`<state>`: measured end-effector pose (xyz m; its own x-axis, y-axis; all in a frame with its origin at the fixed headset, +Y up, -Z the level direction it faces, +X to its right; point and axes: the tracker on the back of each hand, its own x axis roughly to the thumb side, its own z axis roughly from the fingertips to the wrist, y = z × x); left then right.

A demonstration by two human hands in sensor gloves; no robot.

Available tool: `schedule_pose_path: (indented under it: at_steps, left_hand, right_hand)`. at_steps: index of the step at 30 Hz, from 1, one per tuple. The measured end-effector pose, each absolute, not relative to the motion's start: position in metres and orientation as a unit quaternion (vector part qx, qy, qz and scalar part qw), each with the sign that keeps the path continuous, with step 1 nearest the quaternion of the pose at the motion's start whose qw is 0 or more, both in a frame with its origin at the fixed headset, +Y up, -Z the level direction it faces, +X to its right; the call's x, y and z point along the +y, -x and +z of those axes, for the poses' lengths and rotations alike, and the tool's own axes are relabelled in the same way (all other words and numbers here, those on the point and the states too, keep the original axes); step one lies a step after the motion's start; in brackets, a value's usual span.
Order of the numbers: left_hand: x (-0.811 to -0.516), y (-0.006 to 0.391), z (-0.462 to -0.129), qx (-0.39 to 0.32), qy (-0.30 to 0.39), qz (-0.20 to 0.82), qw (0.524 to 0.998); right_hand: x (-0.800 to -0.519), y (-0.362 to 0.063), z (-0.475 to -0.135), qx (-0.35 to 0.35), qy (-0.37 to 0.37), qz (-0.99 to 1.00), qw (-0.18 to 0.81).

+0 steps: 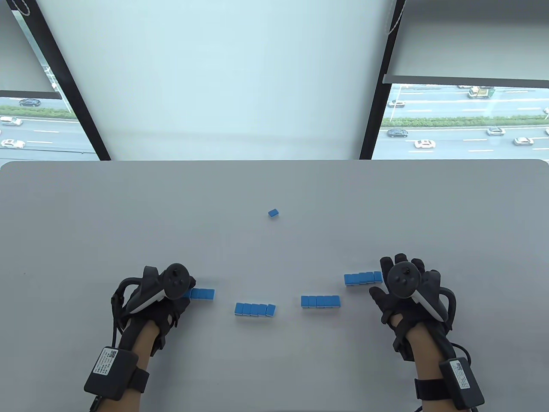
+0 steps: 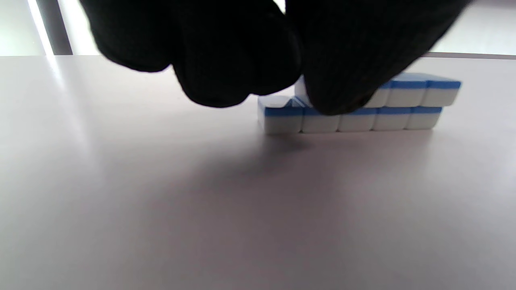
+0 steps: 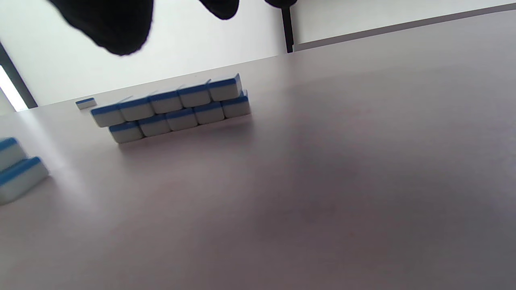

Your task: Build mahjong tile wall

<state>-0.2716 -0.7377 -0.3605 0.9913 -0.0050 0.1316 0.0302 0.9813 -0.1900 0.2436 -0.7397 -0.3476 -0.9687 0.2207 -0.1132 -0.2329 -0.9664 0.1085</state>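
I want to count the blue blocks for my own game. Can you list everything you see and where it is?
Tile stacks: four short rows, blue tops with white sides, two layers where the wrist views show them; far left stack, centre-left stack, centre-right stack, far right stack.
Single tile: one, blue, alone toward the middle of the table.
Table: one, grey, under everything.
Windows: behind the table, a road with cars outside.
Left hand: black glove, fingers on the upper layer of the far left stack.
Right hand: black glove, fingers spread, beside the far right stack.
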Motion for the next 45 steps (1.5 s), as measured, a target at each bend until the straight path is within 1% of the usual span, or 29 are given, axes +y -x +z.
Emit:
schedule_pose_path:
  at_steps: [6, 12, 17, 21, 25, 27, 31, 34, 37, 38, 41, 44, 45]
  left_hand:
    - [-0.736, 0.276, -0.359, -0.058, 0.103, 0.001, 0.993]
    - [-0.723, 0.279, -0.355, -0.055, 0.09, 0.016, 0.994]
    - [-0.698, 0.255, -0.356, -0.091, 0.053, 0.024, 0.994]
    - [-0.686, 0.221, -0.369, -0.139, 0.038, -0.014, 0.989]
    - [-0.681, 0.182, -0.398, -0.181, 0.051, -0.027, 0.982]
    - [-0.681, 0.163, -0.42, -0.196, 0.057, -0.034, 0.978]
    - [-0.686, 0.134, -0.466, -0.2, 0.07, -0.06, 0.975]
    - [-0.698, 0.118, -0.5, -0.195, 0.09, -0.072, 0.974]
    - [-0.715, 0.105, -0.529, -0.18, 0.135, -0.066, 0.972]
    - [-0.72, 0.101, -0.538, -0.173, 0.141, -0.062, 0.973]
    - [-0.731, 0.093, -0.558, -0.151, 0.152, -0.062, 0.975]
    - [-0.74, 0.087, -0.573, -0.135, 0.161, -0.082, 0.974]
    - [-0.74, 0.085, -0.576, -0.133, 0.156, -0.072, 0.976]
  right_hand:
    - [-0.738, -0.244, -0.348, 0.056, 0.049, 0.99, 0.118]
    - [-0.736, -0.242, -0.348, 0.05, 0.044, 0.991, 0.115]
    - [-0.731, -0.242, -0.346, 0.041, 0.042, 0.992, 0.115]
    - [-0.73, -0.244, -0.345, 0.038, 0.044, 0.991, 0.117]
    - [-0.73, -0.245, -0.344, 0.037, 0.046, 0.991, 0.118]
    - [-0.73, -0.245, -0.343, 0.037, 0.048, 0.991, 0.117]
    - [-0.729, -0.245, -0.343, 0.039, 0.049, 0.991, 0.116]
    - [-0.729, -0.245, -0.343, 0.039, 0.05, 0.991, 0.114]
    - [-0.729, -0.245, -0.343, 0.041, 0.051, 0.992, 0.111]
    - [-0.73, -0.245, -0.343, 0.042, 0.05, 0.992, 0.11]
    - [-0.73, -0.245, -0.343, 0.044, 0.05, 0.992, 0.108]
    - [-0.73, -0.245, -0.343, 0.045, 0.051, 0.992, 0.108]
    - [-0.73, -0.245, -0.343, 0.045, 0.051, 0.992, 0.108]
